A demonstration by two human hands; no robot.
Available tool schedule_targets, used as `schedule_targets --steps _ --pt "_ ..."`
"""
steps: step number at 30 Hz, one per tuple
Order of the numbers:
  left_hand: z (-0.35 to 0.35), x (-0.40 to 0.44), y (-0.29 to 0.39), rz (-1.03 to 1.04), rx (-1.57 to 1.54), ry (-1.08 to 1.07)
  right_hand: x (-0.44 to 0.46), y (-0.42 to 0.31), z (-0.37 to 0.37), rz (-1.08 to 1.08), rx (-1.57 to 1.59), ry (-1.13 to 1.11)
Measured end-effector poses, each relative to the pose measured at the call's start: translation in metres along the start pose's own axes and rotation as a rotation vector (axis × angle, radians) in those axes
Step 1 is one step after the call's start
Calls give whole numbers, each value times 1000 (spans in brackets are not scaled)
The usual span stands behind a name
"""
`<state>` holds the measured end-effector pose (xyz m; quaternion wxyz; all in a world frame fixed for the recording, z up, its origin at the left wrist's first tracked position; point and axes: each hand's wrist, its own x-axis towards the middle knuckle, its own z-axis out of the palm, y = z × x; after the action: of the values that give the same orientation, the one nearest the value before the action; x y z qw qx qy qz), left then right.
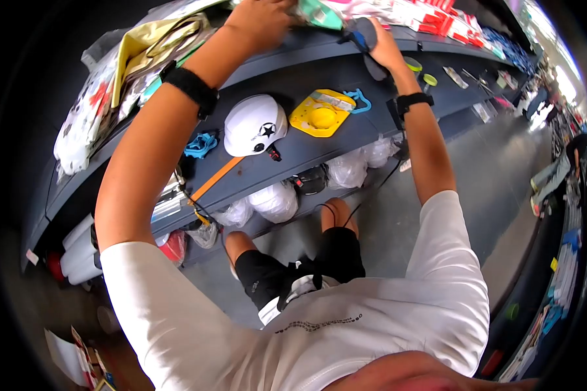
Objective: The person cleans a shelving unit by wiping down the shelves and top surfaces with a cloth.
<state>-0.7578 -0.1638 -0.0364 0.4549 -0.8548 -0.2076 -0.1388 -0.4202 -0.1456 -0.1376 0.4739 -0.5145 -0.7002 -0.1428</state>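
At the top of the head view, my left hand (259, 25) reaches over the upper shelf, its fingers blurred and partly cut off by the frame edge. Beside it lies a green packet (321, 14); whether the hand touches it I cannot tell. My right hand (386, 47) is closed around a flat, dark grey and blue item (364, 40) of a kind I cannot make out, one end hanging below the shelf edge. Below, on the middle shelf, sit a white helmet (254, 124) with a black star and a yellow plastic piece (321, 117) with a blue hook.
Folded bags (147, 55) and red-and-white packets (430, 18) fill the upper shelf (274, 64). A blue strap-like item (201, 144) and an orange strip (216, 179) lie lower. Wrapped helmets (274, 201) line the bottom shelf near my knees. Another person (564, 166) stands far right.
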Motion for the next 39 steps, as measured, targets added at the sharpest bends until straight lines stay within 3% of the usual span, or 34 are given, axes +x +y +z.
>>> schedule_targets --steps 1,4,7,12,14,16,20,22,26,30,33,35,39 --pt "-8 -8 2 -10 -66 -231 -11 -1 -4 -42 -36 81" --pt "-21 -79 2 185 -26 -169 -27 -25 14 -108 -20 254" --pt "-28 -152 0 139 -149 -243 -41 -44 30 -75 26 392" --pt "-29 -218 -8 6 -155 -325 -53 -64 44 42 41 559" --pt "-33 -222 -10 -207 -269 -229 -70 -63 55 49 112 696" --pt "-34 -222 -13 -257 -306 -177 -89 -65 61 -25 -13 795" --pt "-27 -221 -15 -343 -475 -141 -104 -138 73 -131 121 716" --pt "-21 -222 -18 -321 -451 -46 -94 -193 80 -206 158 495" --pt "-11 -222 -23 -388 -443 41 -59 -235 109 -376 3 160" --pt "-8 -220 -37 -412 -481 91 -51 -236 98 -117 69 190" --pt "-6 -221 -44 -387 -517 83 -51 -239 97 -38 78 190" --pt "-9 -220 -46 -366 -512 115 -49 -254 102 -123 -73 206" --pt "-7 -217 -55 -374 -610 172 -47 -311 141 -280 -6 158"
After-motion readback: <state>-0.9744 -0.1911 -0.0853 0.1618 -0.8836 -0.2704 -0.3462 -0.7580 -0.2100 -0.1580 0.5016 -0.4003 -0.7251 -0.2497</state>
